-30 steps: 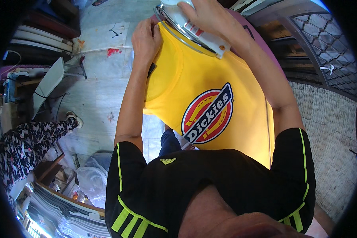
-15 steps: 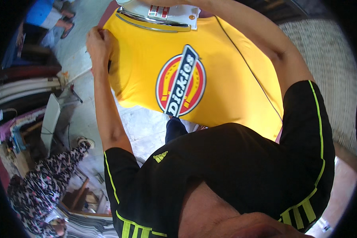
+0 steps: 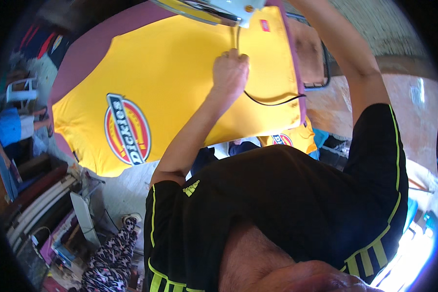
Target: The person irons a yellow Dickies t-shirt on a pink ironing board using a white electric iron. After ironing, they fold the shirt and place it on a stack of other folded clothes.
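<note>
- Your left hand (image 3: 230, 73) is curling into a loose fist, knuckles pressing down on the yellow shirt (image 3: 180, 87) and pinching its soft cloth close to the black cord (image 3: 267, 100).
- Your right hand is reaching past the top edge of the view, so you cannot tell whether it is open or closed; only the bare forearm (image 3: 350, 53) is showing, running up toward the iron (image 3: 219, 9).
- The iron is sitting at the top of the shirt, its flat metal sole shining under a white plastic body.
- The thin cord is dropping from the iron, passing beside your left hand and curving in a loop across the cloth.
- The shirt is lying flat and smooth on a rounded mauve padded board (image 3: 82, 53), with an oval red, white and blue print (image 3: 128, 129) toward its left part.
- A second yellow garment (image 3: 289, 140) is hanging just below the board's near edge.
- Someone's leg in patterned leggings (image 3: 109, 255) is showing on the pale floor (image 3: 117, 192), lower left, well apart from the board.
</note>
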Demonstrator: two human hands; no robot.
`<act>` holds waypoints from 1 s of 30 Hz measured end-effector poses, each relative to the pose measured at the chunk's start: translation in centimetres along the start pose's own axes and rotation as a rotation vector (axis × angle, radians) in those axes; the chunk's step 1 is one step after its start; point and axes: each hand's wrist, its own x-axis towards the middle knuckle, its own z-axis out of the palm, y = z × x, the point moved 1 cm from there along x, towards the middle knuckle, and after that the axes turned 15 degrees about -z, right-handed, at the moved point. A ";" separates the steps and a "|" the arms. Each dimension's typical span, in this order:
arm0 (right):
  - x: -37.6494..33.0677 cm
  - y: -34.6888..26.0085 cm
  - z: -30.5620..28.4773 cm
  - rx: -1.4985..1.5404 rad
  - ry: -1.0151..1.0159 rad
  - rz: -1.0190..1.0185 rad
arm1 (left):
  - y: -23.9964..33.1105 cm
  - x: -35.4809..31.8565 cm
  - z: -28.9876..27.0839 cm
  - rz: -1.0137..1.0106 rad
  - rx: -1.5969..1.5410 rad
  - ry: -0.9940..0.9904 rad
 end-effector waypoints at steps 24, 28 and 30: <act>-32.1 18.5 -2.4 0.112 0.245 0.539 | 6.5 -20.5 -5.6 -0.438 -0.769 -0.383; -33.0 21.6 -2.0 -0.376 0.251 0.298 | 3.6 -27.2 -4.2 -1.030 -0.971 -0.622; -30.7 18.5 -1.6 -0.771 0.134 0.114 | 0.8 -31.6 0.1 -1.069 -1.214 -0.238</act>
